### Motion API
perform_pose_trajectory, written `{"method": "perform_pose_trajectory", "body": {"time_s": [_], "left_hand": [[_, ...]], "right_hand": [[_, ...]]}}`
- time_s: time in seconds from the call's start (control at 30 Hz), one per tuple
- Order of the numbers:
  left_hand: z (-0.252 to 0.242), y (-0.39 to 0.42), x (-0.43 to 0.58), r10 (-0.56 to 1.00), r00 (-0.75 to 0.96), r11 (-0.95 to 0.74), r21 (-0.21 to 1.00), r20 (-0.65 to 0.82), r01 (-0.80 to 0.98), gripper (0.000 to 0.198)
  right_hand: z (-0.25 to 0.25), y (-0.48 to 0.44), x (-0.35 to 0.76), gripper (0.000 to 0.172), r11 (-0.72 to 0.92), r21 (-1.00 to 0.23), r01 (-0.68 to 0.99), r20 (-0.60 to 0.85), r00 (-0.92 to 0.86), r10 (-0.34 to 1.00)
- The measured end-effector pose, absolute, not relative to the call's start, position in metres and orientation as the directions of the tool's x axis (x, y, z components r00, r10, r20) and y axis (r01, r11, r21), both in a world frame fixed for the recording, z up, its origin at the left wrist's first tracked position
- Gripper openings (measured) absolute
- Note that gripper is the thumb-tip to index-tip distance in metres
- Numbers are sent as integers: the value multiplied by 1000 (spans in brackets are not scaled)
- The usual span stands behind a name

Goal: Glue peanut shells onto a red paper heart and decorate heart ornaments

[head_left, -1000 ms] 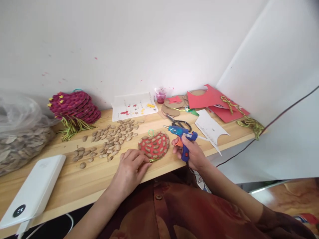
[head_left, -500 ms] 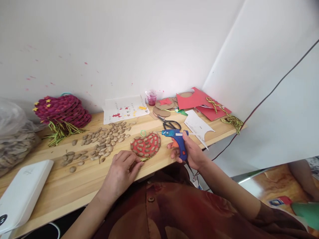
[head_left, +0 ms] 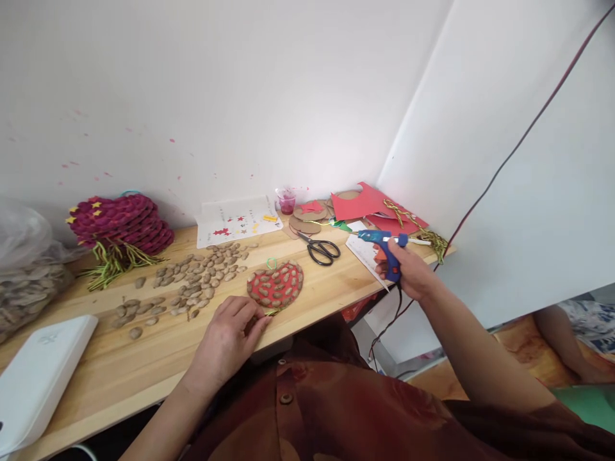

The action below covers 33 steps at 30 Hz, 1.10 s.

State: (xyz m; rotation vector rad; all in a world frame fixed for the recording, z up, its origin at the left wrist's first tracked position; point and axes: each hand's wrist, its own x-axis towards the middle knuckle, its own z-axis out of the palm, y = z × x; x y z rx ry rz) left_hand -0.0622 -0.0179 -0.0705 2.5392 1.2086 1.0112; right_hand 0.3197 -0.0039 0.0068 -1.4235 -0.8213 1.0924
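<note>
My right hand grips a blue glue gun by its handle, held above the right end of the wooden table with its nozzle pointing left. My left hand rests on the table, fingers curled against the lower edge of a red heart shape covered with glued shells. A green loop sticks out at the heart's top. A spread of loose shells lies to the left of the heart.
Black scissors lie between heart and glue gun. Red paper, cardboard discs and gold-green cord fill the far right corner. A purple shell ornament, a sticker sheet, a small pink cup, a bag of shells and a white box are also there.
My right hand has carried the glue gun away from the heart, to the right and further back. My left hand stays at the heart's edge. The view has shifted right.
</note>
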Motion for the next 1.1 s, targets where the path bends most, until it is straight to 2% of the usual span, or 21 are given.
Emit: {"method": "perform_pose_trajectory", "body": {"time_s": [0.2,0.43,0.5,0.57,0.63,0.67,0.87,1.1], "left_hand": [[-71,-16,-61,730,447,-669,408,517,621,11],[-71,-17,-63,732,441,-667,417,519,617,11],[-71,-16,-62,733,439,-667,420,519,616,11],[-71,-16,-62,731,439,-668,419,522,614,11],[-70,-16,-62,729,439,-670,418,524,614,11],[-69,-17,-62,730,441,-670,418,523,613,11],[-69,-18,-62,739,439,-662,430,511,614,11],[-67,-19,-61,737,434,-664,438,518,606,12]], "right_hand": [[19,-5,358,41,-131,-987,98,-80,410,909],[17,-3,376,32,-97,-919,381,15,282,959],[12,0,381,40,-57,-814,578,102,240,965],[5,5,385,50,7,-592,806,230,160,960],[-4,12,389,55,47,-377,925,307,76,949],[-8,16,390,55,54,-319,946,318,54,947],[-31,34,389,54,54,-179,982,294,1,956],[-41,35,388,49,52,-91,994,278,-25,960]]}}
